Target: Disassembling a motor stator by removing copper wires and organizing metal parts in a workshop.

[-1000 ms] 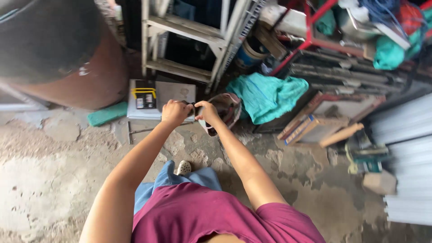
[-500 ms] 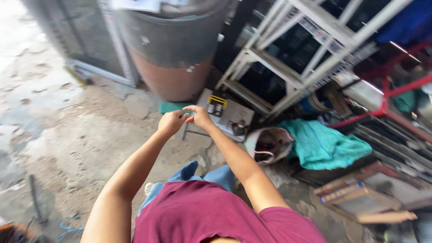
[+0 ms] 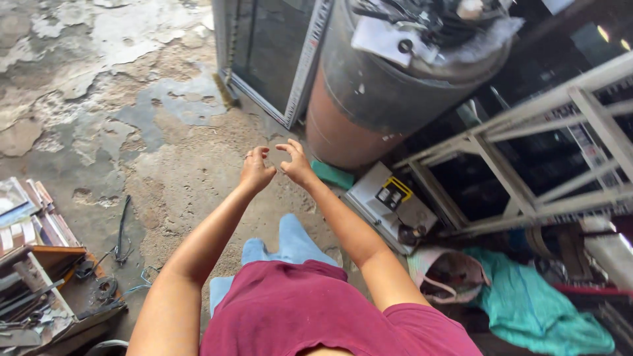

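Both hands up in front of me, arms stretched out over the ground. Left hand (image 3: 256,170): fingers curled loosely inward, thumb and forefinger bent toward each other, a ring on one finger. Right hand (image 3: 297,165): fingers likewise curled, tips pointing at the left hand. The two sit just beside each other, a small gap between the fingertips. Cannot tell whether anything small is pinched in either; nothing shows between them.

Below the hands: cracked, stained concrete floor (image 3: 132,112), dusty brown under my arms. Just beyond the right hand, a large rust-brown metal drum (image 3: 369,99) with clutter piled on its top. Near the drum's foot, a small green block (image 3: 333,175) lies on the ground. Right of that, a flat grey box with a yellow-and-black label (image 3: 389,201). Behind it, a pale metal-framed rack (image 3: 547,151). Lower right: a teal cloth (image 3: 541,303) heaped beside a pinkish bag (image 3: 448,273). Far left edge: a wooden tray of tools and scraps (image 3: 39,277). A dark framed glass panel (image 3: 270,53) leans left of the drum.
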